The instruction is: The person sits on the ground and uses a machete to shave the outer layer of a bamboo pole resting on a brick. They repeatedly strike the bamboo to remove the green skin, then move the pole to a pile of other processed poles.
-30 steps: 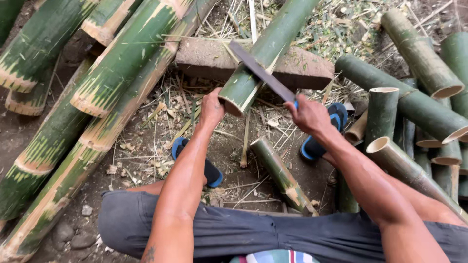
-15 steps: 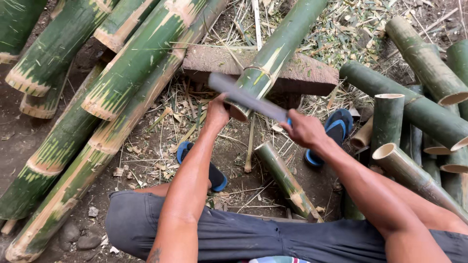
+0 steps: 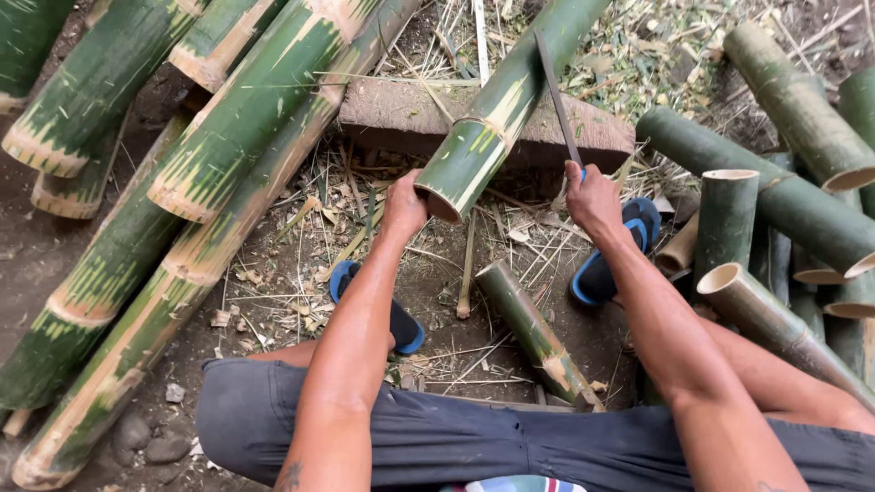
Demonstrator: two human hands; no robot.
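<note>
A green bamboo pole (image 3: 510, 100) lies tilted across a wooden block (image 3: 392, 114), its cut end toward me. My left hand (image 3: 404, 205) grips that cut end from below. My right hand (image 3: 591, 196) is shut on the blue handle of a long machete (image 3: 556, 91), whose blade stands upright beside the right side of the pole, pointing away from me. A short cut bamboo piece (image 3: 533, 333) lies on the ground between my legs.
Long green bamboo poles (image 3: 228, 137) lie stacked at the left. Shorter cut bamboo sections (image 3: 729, 219) pile up at the right. My feet wear blue sandals (image 3: 606, 260) on ground strewn with chips and dry leaves.
The machete has swung from lying across the pole's cut end to standing upright along the pole's right side. My right hand moved to the right. My left hand kept its hold.
</note>
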